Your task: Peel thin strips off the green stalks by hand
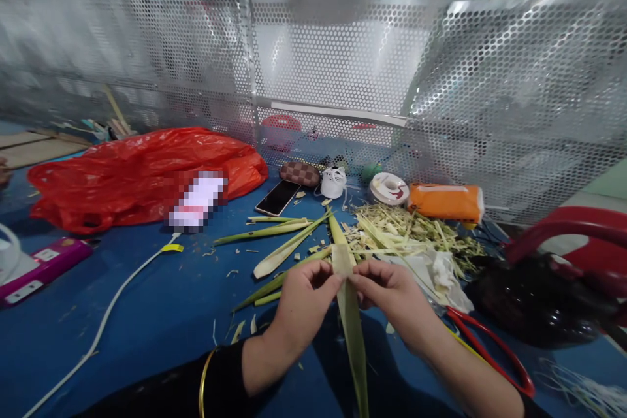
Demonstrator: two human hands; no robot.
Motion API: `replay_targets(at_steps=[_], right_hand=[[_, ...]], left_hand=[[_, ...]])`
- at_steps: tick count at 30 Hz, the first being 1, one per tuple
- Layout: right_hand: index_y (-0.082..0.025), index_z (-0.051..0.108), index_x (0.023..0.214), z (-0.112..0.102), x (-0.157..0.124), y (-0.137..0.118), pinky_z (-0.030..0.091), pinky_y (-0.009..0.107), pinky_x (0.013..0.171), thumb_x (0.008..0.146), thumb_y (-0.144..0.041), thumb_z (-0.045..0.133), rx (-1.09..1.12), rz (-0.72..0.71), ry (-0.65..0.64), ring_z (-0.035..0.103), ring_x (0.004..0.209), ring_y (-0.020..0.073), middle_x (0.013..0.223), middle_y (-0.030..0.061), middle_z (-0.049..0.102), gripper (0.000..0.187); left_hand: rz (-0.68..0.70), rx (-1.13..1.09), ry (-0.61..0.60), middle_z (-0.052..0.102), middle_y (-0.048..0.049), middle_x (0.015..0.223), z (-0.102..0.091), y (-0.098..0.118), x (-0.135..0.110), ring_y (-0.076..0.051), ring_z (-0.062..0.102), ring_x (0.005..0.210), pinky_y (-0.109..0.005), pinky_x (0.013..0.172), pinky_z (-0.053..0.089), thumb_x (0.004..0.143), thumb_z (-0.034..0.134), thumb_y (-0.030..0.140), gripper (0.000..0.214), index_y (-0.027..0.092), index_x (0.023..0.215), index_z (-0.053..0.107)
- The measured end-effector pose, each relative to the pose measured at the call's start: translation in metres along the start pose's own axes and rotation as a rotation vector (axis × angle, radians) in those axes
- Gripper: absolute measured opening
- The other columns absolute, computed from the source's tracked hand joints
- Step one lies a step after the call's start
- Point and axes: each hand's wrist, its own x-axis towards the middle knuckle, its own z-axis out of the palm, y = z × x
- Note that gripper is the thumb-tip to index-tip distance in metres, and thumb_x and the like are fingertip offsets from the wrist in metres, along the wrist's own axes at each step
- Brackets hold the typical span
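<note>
Currently, you hold a long green leaf strip [353, 339] at the near middle of the blue table [161, 320], its pale, blunt end [341, 260] on the far side and its length tapering nearward. Your left hand [304, 297] pinches the strip's left edge between thumb and forefinger; your right hand [396, 289] pinches the right edge, close beside it.

An uneven pull between those two pinches could split the leaf along its grain, since it looks thin and fibrous. A slack pinch on either side could let it twist, as the long near part has no hand on it. The loose leaf pieces [289, 248] left of the strip lie near enough to your left hand to catch on your fingers, and a sideways brush of your right hand could scatter the heap of shavings [416, 228] farther off. A careless forearm might also nudge the red-handled tool [504, 338], probably scissors, on your right.

Your fingertips behind the leaf are hidden, so you cannot tell how they support it, nor whether the pale end is a fold or a separate piece. The frame cuts off the strip's near tip. Your right arm hides the tool's working end, the lit phone [198, 201] is pixelated, and the dark shape at the far left edge is unclear.
</note>
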Motion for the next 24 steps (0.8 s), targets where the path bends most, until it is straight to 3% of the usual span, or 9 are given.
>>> replay_targets(at_steps=[8,13,24], right_hand=[[-0.016,0.061,0.064,0.0024,-0.0004,-0.0008,0.04,0.024,0.051,0.067,-0.038,0.065,-0.032,0.027,-0.015,0.049,0.048,0.0104,0.05,-0.0035,0.054,0.022],[-0.017,0.06,0.062,0.0032,-0.0021,-0.0061,0.04,0.024,0.051,0.067,-0.035,0.064,-0.09,0.018,-0.016,0.05,0.048,0.0109,0.05,-0.0036,0.055,0.019],[-0.018,0.061,0.061,0.0022,-0.0021,0.0016,0.041,0.023,0.052,0.072,-0.027,0.059,-0.165,-0.059,-0.005,0.052,0.051,0.0114,0.053,-0.0024,0.057,0.014]], left_hand=[[-0.004,-0.049,-0.03,0.064,-0.0035,0.069,0.0007,-0.0039,0.0023,-0.016,0.055,0.063,-0.026,0.058,0.042,0.072,0.063,0.034,0.02,0.014,0.073,0.064],[0.01,-0.003,-0.024,0.064,-0.0031,0.067,0.0006,-0.006,0.0033,-0.017,0.057,0.064,-0.028,0.061,0.044,0.073,0.063,0.033,0.018,0.016,0.068,0.062],[0.053,0.007,-0.116,0.071,-0.0084,0.09,0.0012,-0.0088,0.0039,-0.024,0.064,0.085,-0.033,0.078,0.047,0.079,0.059,0.032,0.02,0.014,0.087,0.066]])
